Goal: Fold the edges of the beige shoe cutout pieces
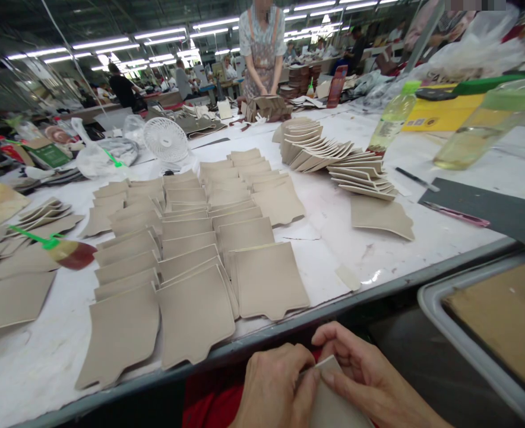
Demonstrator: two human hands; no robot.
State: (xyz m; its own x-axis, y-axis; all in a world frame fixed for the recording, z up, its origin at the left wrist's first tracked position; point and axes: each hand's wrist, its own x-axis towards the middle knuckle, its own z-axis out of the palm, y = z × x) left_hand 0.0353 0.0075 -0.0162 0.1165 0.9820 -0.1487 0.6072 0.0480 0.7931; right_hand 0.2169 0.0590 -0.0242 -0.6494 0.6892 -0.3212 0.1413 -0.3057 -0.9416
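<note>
My left hand (pixel 275 386) and my right hand (pixel 369 380) are low at the bottom edge, below the table's front rim. Both pinch the top of one beige cut piece (pixel 329 395) held between them, fingers closed on it. On the white table (pixel 334 226) in front lie overlapping rows of the same beige cut pieces (pixel 191 249). A fanned stack of these pieces (pixel 334 157) sits further back on the right, with a single piece (pixel 380 217) lying beside it.
A squeeze bottle with green nozzle (pixel 62 249) lies at left. A small white fan (pixel 165 139) stands behind. Two plastic bottles (pixel 394 116) (pixel 485 128), a dark mat (pixel 489 211) and a grey tray (pixel 480 333) are at right. A person in an apron (pixel 262 47) works across the table.
</note>
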